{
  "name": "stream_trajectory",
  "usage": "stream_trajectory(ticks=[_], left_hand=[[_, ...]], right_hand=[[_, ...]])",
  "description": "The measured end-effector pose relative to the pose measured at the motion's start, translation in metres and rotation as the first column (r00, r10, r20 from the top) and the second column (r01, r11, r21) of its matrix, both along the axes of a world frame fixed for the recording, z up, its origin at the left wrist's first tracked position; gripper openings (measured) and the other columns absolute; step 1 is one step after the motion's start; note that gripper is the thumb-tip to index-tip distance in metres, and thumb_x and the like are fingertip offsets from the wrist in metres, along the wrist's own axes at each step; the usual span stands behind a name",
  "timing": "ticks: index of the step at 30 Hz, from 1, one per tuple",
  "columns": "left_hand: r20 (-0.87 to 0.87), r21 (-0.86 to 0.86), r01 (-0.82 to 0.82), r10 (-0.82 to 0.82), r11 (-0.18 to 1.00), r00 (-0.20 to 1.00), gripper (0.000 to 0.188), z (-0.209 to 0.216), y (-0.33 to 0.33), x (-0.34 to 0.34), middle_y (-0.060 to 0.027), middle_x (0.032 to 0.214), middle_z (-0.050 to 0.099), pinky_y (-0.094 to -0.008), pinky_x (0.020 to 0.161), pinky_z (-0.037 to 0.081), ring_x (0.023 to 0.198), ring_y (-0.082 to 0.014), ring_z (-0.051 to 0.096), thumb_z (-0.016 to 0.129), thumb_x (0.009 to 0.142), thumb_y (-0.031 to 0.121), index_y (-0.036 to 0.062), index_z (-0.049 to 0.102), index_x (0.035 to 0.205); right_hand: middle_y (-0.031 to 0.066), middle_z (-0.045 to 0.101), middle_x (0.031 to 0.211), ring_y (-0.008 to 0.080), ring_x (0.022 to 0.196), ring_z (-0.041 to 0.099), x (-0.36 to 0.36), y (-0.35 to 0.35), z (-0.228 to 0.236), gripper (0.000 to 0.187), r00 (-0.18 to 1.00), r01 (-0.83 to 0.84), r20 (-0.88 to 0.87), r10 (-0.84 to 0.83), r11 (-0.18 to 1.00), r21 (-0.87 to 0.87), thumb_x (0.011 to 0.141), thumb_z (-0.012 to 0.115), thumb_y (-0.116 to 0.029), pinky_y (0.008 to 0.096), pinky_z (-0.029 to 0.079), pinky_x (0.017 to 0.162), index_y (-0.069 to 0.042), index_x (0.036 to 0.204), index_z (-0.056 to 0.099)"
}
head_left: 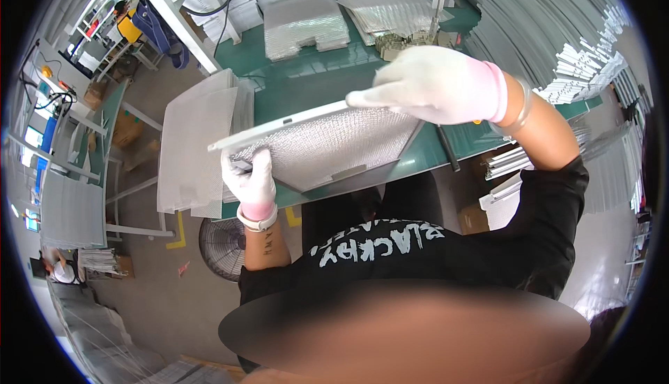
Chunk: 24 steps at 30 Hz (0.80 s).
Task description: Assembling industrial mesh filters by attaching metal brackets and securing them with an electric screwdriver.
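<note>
Mesh filter panel (327, 148) tilted, gripped by both gloved hands (252, 183) (432, 84).

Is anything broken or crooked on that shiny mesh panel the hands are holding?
Nothing looks broken. The framed mesh panel is tilted, but only because the left hand holds its lower corner and the right hand its top edge, above the green table. The mesh sheets on the left overhang the table edge.

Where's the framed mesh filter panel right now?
Centre of the head view, the mesh filter panel is held over the green table, between the left hand and right hand.
</note>
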State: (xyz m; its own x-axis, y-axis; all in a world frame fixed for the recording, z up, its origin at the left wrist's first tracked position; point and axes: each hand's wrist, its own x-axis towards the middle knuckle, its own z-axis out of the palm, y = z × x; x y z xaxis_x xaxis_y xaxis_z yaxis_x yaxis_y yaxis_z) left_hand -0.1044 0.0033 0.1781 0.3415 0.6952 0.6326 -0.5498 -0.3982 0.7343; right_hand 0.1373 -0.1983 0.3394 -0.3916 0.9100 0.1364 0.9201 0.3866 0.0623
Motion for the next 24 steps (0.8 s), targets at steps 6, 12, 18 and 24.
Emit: stream_trajectory(ticks=[6, 12, 18, 24], left_hand=[[0.033, 0.09, 0.064, -0.068, 0.994, 0.997, 0.021, 0.012, -0.005, 0.0, -0.0071, 0.097, 0.065, -0.0218, 0.071, 0.046, 0.08, -0.0087, 0.057, 0.072, 0.083, 0.0, 0.0006, 0.061, 0.101], [-0.055, 0.257, 0.187, -0.179, 0.948, 0.982, 0.018, 0.025, 0.002, -0.003, -0.0085, 0.092, 0.062, -0.022, 0.068, 0.044, 0.078, -0.0103, 0.055, 0.071, 0.083, 0.001, 0.0002, 0.06, 0.097], [0.223, 0.012, -0.055, 0.051, 0.998, 0.973, 0.053, 0.017, -0.013, 0.008, -0.0114, 0.112, 0.058, -0.0266, 0.081, 0.049, 0.091, -0.013, 0.056, 0.071, 0.079, -0.008, 0.0043, 0.046, 0.124], [0.167, 0.206, -0.354, 0.323, 0.913, 0.931, 0.053, 0.016, -0.001, 0.011, -0.0119, 0.114, 0.063, -0.0251, 0.076, 0.05, 0.088, -0.0145, 0.062, 0.079, 0.077, 0.001, 0.0021, 0.056, 0.125]], right_hand=[[0.0135, 0.064, 0.091, 0.0356, 0.085, 0.064, -0.031, 0.038, -0.006, 0.043, 0.967, -0.087, -0.24, 0.087, 0.996, 0.012, 0.085, 0.06, -0.012, 0.0426, 0.053, 0.078, -0.009, 0.128, 0.058], [0.0136, 0.065, 0.097, 0.0346, 0.089, 0.065, -0.033, 0.051, -0.007, 0.04, 0.917, -0.231, -0.317, 0.242, 0.97, 0.071, 0.083, 0.061, -0.012, 0.0416, 0.053, 0.08, -0.009, 0.123, 0.058], [0.0144, 0.064, 0.099, 0.0349, 0.091, 0.064, -0.037, 0.058, -0.012, 0.032, 0.895, -0.198, -0.388, 0.22, 0.975, 0.095, 0.081, 0.063, -0.008, 0.0416, 0.052, 0.081, -0.006, 0.113, 0.058], [0.0151, 0.062, 0.095, 0.0351, 0.088, 0.064, -0.044, 0.056, -0.007, 0.046, 0.897, -0.039, -0.44, 0.042, 0.999, 0.015, 0.082, 0.059, -0.005, 0.042, 0.053, 0.078, -0.009, 0.128, 0.056]])
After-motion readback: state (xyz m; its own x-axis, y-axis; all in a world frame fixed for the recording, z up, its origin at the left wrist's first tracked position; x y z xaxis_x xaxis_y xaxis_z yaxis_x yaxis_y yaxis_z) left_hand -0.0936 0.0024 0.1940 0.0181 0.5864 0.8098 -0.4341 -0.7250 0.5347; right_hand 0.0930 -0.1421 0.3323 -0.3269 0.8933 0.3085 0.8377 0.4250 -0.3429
